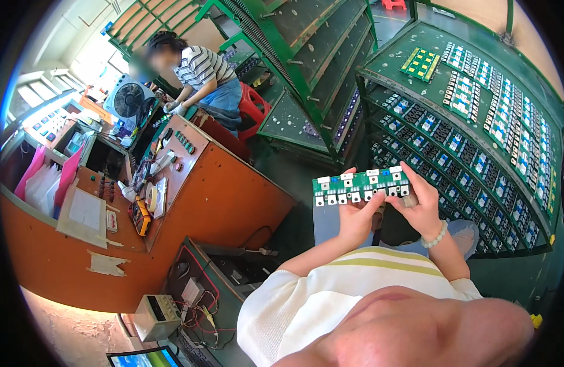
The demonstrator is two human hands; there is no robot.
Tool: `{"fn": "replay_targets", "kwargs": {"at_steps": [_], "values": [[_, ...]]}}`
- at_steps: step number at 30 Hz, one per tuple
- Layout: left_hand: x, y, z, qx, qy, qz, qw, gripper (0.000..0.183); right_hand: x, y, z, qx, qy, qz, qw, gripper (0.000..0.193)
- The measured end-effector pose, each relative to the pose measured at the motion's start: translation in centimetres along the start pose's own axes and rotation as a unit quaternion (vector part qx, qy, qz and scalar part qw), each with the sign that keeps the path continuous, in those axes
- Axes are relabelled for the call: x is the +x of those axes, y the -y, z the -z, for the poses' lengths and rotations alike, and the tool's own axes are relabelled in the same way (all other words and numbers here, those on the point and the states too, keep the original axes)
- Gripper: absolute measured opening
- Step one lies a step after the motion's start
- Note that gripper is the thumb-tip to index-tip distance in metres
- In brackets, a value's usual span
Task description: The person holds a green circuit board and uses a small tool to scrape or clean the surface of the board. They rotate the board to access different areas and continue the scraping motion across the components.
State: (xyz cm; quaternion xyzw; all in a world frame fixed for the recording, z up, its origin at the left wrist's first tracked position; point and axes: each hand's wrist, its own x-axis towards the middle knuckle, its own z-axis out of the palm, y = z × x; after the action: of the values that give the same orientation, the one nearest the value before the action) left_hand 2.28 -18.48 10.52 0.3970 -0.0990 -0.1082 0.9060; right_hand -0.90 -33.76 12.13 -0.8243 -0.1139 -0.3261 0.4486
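Observation:
A long green circuit board (359, 188) with white block-shaped parts and small blue parts is held up in front of me. My left hand (356, 221) grips its lower edge near the middle, thumb on the front. On the board's right end, my right hand (420, 211) has its fingers closed, with the thumb at the lower edge and a finger at the upper corner. A beaded bracelet (436, 235) circles my right wrist. The fingers behind the board are mostly hidden.
On my right a green rack (386, 74) carries rows of similar boards (462, 98) on its top and lower shelves. Another green shelf unit (294, 122) stands ahead. A wooden workbench (214, 196) with meters and tools is on the left. Beyond it a person (205, 79) sits working.

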Motion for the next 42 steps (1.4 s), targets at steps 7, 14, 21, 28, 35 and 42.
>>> {"fn": "replay_targets", "kwargs": {"at_steps": [7,14,21,28,35,42], "values": [[0.9,-1.0,1.1,-0.043,0.217,0.048,0.974,0.097,-0.2,-0.1,1.9,-0.01,-0.028,0.0,1.0,0.068],[3.0,-5.2,2.2,-0.242,0.299,0.231,0.894,0.11,0.2,-1.5,2.8,0.153,0.03,-0.067,0.985,0.06],[4.5,-5.2,3.9,-0.028,0.244,0.313,0.917,0.052,1.8,-1.1,2.2,0.057,0.111,0.014,0.992,0.054],[4.7,-5.3,1.1,0.105,0.21,0.284,0.929,0.032,1.9,-0.8,0.6,0.248,0.08,-0.114,0.959,0.056],[3.9,-3.7,-0.8,0.113,0.142,0.18,0.967,0.033,1.4,-1.0,-1.4,0.328,-0.048,-0.196,0.923,0.032],[2.7,-3.2,-1.9,0.122,0.152,0.144,0.97,0.034,0.6,0.0,-0.6,0.318,-0.071,-0.177,0.929,0.023]]}}
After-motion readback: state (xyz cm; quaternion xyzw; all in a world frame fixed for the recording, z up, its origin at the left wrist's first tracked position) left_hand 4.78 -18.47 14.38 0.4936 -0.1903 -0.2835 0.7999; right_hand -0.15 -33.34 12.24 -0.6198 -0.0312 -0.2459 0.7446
